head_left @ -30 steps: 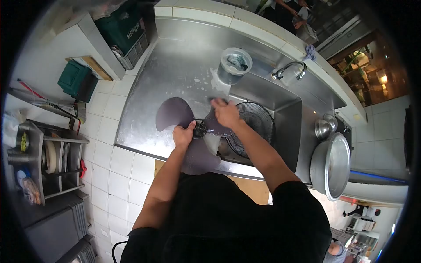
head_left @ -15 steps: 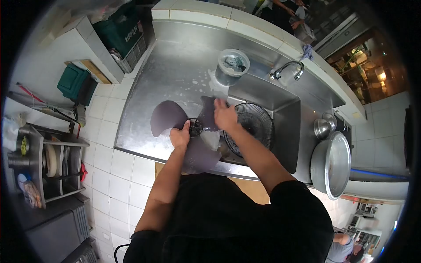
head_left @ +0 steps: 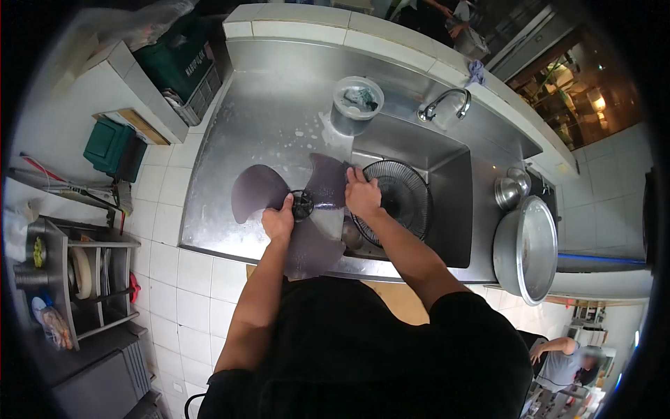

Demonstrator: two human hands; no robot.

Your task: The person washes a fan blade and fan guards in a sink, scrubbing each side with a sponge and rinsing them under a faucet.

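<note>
A fan blade [head_left: 303, 250] with three translucent purple-grey lobes and a dark hub lies over the steel counter by the sink, its nearest lobe close to my body. My left hand [head_left: 278, 222] is closed on it beside the hub, thumb on the rim. At the outer edge of the upper right lobe, which looks wet, my right hand [head_left: 364, 193] has its fingers bent over the edge; their undersides are hidden. Beneath and beyond that hand, a round black fan grille [head_left: 403, 202] sits in the sink.
A clear tub [head_left: 349, 124] with a greenish cloth or scrubber in it stands behind the sink [head_left: 457, 202]. Right of it is a curved faucet [head_left: 447, 103]. A large metal pot [head_left: 527, 251] and small metal bowls [head_left: 511, 190] are on the right. Other people appear farther off.
My right hand has moved from the surface of the upper right lobe to its outer edge. The left hand keeps its hold by the hub. The whole view has shifted slightly.
</note>
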